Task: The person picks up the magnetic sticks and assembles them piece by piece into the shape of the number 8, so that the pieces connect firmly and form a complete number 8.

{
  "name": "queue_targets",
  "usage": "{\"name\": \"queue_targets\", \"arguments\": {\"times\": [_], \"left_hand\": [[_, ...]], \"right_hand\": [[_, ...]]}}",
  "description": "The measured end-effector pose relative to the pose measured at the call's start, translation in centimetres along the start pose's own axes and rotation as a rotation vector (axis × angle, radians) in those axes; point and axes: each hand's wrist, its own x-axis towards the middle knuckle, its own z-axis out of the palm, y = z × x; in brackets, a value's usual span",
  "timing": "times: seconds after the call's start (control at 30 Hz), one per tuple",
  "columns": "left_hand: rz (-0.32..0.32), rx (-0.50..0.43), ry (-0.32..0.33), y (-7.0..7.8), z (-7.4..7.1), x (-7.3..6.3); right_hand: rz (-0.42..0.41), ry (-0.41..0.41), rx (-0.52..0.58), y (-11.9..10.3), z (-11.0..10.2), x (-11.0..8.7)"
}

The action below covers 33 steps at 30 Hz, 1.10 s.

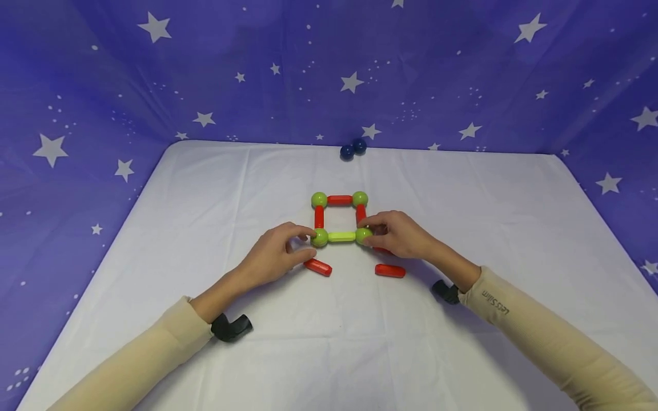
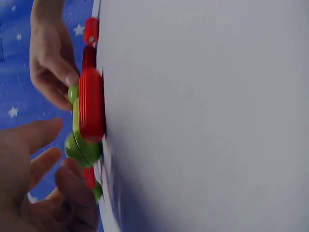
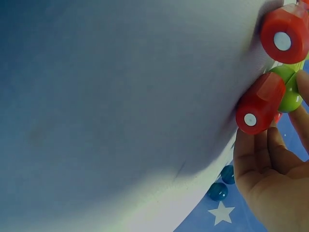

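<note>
A square of magnetic rods and balls lies on the white cloth: green balls at its corners, a lime-green rod [image 1: 341, 237] along the near side and red rods, such as the far one [image 1: 340, 200], on the other sides. My left hand [image 1: 275, 251] is at the near left green ball [image 1: 320, 238], fingertips by its side and thumb apart from it. With thumb and fingers, my right hand [image 1: 403, 234] pinches the near right green ball [image 1: 364, 235]. A loose red rod [image 1: 319, 268] lies below the left thumb.
Another loose red rod [image 1: 390, 271] lies nearer me on the right, and one more [image 1: 382, 250] shows partly under the right hand. Two dark blue balls [image 1: 346, 152] sit at the table's far edge, before a purple star-patterned cloth [image 1: 308, 103].
</note>
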Motion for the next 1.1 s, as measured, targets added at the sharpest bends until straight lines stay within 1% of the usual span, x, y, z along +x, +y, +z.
{"name": "queue_targets", "arguments": {"times": [0.03,0.1,0.17,0.23,0.3,0.37,0.7,0.77,1.0,1.1], "left_hand": [[0.018,0.002,0.007,0.2,0.1,-0.3],[0.052,0.000,-0.003,0.5,0.4,-0.8],[0.085,0.018,-0.037,0.7,0.7,-1.1],[0.097,0.047,-0.071,0.7,0.9,-1.2],[0.094,0.077,-0.090,0.6,1.1,-1.3],[0.086,0.088,-0.097,0.5,1.1,-1.3],[0.095,0.054,-0.097,-0.1,1.0,-1.1],[0.078,0.042,-0.101,-0.1,1.0,-1.1],[-0.052,-0.033,-0.117,0.1,0.7,-1.1],[-0.088,-0.055,-0.106,0.0,0.5,-1.3]], "right_hand": [[-0.002,-0.001,0.000,0.0,0.0,0.0],[0.002,-0.001,0.002,0.0,0.0,0.0],[0.007,0.001,0.004,0.0,0.0,0.0],[0.009,0.001,0.003,0.0,0.0,0.0],[0.012,0.000,0.002,0.0,0.1,0.0],[0.011,-0.001,0.002,-0.1,0.1,0.0],[0.017,0.006,0.006,-0.1,0.2,0.0],[0.010,0.007,0.009,-0.1,0.2,0.0],[0.003,0.004,0.005,0.0,0.2,0.0],[0.003,0.003,0.005,0.0,0.1,0.0]]}}
